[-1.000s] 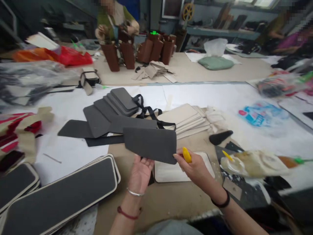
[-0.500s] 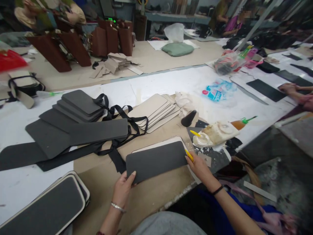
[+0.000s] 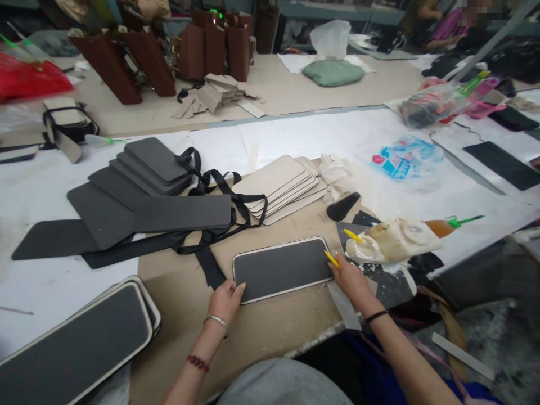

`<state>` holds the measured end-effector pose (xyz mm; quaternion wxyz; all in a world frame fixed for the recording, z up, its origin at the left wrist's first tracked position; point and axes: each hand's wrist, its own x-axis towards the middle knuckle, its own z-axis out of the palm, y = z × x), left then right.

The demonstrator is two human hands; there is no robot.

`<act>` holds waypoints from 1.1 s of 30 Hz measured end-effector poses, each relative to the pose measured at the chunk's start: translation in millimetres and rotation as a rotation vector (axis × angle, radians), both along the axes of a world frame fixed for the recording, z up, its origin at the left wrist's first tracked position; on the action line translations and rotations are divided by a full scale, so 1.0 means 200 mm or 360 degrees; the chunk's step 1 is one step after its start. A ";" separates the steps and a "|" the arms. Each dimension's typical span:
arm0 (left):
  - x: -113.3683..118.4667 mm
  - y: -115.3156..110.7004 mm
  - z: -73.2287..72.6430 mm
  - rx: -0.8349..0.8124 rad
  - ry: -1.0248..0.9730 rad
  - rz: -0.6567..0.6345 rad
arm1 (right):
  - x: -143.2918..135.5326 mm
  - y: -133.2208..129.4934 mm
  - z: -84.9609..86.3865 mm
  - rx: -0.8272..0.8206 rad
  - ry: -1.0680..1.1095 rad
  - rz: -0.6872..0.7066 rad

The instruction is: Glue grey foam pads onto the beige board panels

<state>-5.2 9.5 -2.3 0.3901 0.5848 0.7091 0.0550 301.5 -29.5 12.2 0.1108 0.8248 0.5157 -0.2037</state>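
Note:
A dark grey foam panel (image 3: pixel 282 268) lies flat on a cream board, whose pale edge shows all around it, on the brown work surface. My left hand (image 3: pixel 225 298) rests on the panel's near left corner with the fingers curled on its edge. My right hand (image 3: pixel 350 277) touches the panel's right end and holds a small yellow tool (image 3: pixel 331 258) between the fingers.
Loose grey foam panels (image 3: pixel 147 185) and black straps (image 3: pixel 219 191) lie to the left. A stack of cream boards (image 3: pixel 280 188) sits behind. A glue-smeared squeeze bottle (image 3: pixel 400 239) lies right. Finished panels (image 3: pixel 76 349) sit near left. Brown bags (image 3: pixel 211 50) stand at the back.
I lowered the grey foam panel from the air onto the cream board and it now sits flat inside the board's edge. Both hands moved down with it to its ends.

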 end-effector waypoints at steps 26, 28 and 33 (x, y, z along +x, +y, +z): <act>0.00 0.00 -0.01 -0.0007 0.0215 -0.0101 | 0.04 0.03 -0.05 0.0045 0.0125 -0.0109; 0.00 0.01 -0.01 -0.0007 0.0230 -0.0126 | 0.04 0.02 -0.05 0.0048 0.0138 -0.0130; 0.01 0.02 0.01 -0.0036 0.0319 -0.0160 | 0.04 0.02 -0.05 0.0068 0.0160 -0.0136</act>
